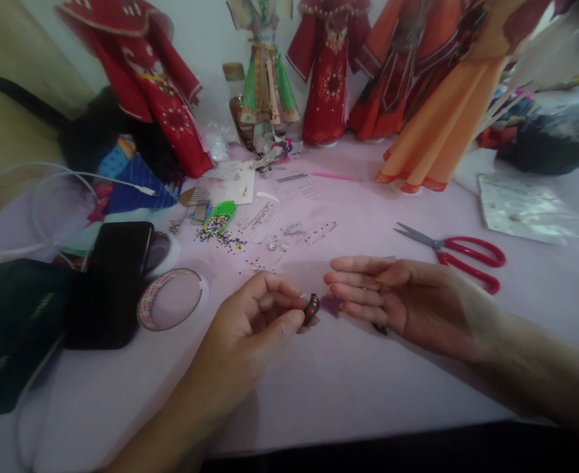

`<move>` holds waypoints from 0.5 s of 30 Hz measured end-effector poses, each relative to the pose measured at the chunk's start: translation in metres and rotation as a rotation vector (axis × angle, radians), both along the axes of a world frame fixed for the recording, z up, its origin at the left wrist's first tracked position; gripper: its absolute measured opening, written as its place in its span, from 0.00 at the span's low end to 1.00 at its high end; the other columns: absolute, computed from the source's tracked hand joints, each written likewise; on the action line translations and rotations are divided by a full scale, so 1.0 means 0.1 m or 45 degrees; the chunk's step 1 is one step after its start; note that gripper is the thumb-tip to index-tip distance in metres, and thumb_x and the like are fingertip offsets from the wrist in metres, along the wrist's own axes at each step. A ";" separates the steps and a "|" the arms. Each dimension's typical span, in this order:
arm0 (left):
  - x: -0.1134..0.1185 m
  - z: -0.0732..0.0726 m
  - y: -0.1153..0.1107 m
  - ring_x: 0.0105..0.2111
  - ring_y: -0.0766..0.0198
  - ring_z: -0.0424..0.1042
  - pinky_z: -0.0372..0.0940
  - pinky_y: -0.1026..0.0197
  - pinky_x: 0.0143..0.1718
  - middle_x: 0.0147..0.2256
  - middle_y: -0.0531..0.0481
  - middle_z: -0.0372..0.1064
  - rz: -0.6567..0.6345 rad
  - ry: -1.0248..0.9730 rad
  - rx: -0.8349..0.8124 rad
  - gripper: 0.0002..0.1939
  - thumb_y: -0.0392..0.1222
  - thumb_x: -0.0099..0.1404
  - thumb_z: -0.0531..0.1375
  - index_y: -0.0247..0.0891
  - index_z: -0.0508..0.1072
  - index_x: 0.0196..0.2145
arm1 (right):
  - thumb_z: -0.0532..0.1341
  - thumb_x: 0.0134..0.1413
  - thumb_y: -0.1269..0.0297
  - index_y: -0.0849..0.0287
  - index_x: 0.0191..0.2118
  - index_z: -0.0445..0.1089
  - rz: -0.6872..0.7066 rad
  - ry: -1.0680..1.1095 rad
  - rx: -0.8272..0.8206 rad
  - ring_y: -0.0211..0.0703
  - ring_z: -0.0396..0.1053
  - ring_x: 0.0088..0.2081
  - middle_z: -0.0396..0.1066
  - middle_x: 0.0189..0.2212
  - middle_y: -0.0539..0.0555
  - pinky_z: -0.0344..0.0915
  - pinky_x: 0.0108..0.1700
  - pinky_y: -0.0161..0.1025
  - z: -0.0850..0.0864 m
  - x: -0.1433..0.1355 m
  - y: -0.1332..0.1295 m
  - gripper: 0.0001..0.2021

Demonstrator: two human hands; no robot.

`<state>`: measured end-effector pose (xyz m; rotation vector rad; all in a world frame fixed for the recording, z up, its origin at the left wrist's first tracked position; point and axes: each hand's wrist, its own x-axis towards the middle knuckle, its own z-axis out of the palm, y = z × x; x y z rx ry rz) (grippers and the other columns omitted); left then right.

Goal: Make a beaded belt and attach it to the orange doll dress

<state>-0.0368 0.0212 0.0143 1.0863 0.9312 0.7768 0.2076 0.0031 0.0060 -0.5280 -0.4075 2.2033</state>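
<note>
Between the thumb and fingers of my left hand (254,328) is a small dark curved piece (311,310) with reddish and light dots. My right hand (397,295) is held palm up to the right of it, fingers stretched out, with nothing on the palm. A small purple piece (331,305) shows by the right fingertips, and a little dark object (380,328) lies partly hidden under that hand. Red-handled scissors (471,255) lie just behind my right hand. Colourful beads (220,235) are spilled beside a green scoop (224,211) beyond my left hand.
Dressed figures, including a red one (326,85) and an orange one (441,131), stand along the back. A tape roll (171,299), black phone (114,282) and white cable (92,176) are at the left. A plastic packet (526,207) lies at the right on the pink table (319,394).
</note>
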 end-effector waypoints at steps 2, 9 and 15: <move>0.00 0.01 0.01 0.35 0.70 0.80 0.74 0.69 0.40 0.34 0.55 0.79 -0.016 0.023 0.006 0.04 0.33 0.64 0.67 0.37 0.75 0.36 | 0.52 0.64 0.75 0.67 0.57 0.76 -0.007 -0.037 0.036 0.45 0.74 0.59 0.77 0.55 0.60 0.66 0.66 0.42 0.00 0.00 -0.01 0.21; 0.00 -0.03 0.02 0.34 0.69 0.81 0.74 0.69 0.39 0.33 0.55 0.80 0.190 -0.073 0.078 0.06 0.33 0.63 0.68 0.38 0.75 0.36 | 0.54 0.66 0.67 0.62 0.55 0.77 -0.049 -0.323 0.250 0.48 0.73 0.60 0.77 0.56 0.60 0.67 0.64 0.44 0.03 -0.05 0.08 0.19; -0.02 -0.04 0.03 0.35 0.66 0.80 0.75 0.65 0.40 0.33 0.53 0.80 0.407 -0.191 0.149 0.06 0.32 0.62 0.67 0.39 0.75 0.37 | 0.58 0.67 0.60 0.54 0.53 0.78 -0.016 -0.833 0.608 0.52 0.70 0.62 0.77 0.56 0.55 0.61 0.68 0.53 -0.01 -0.23 0.31 0.16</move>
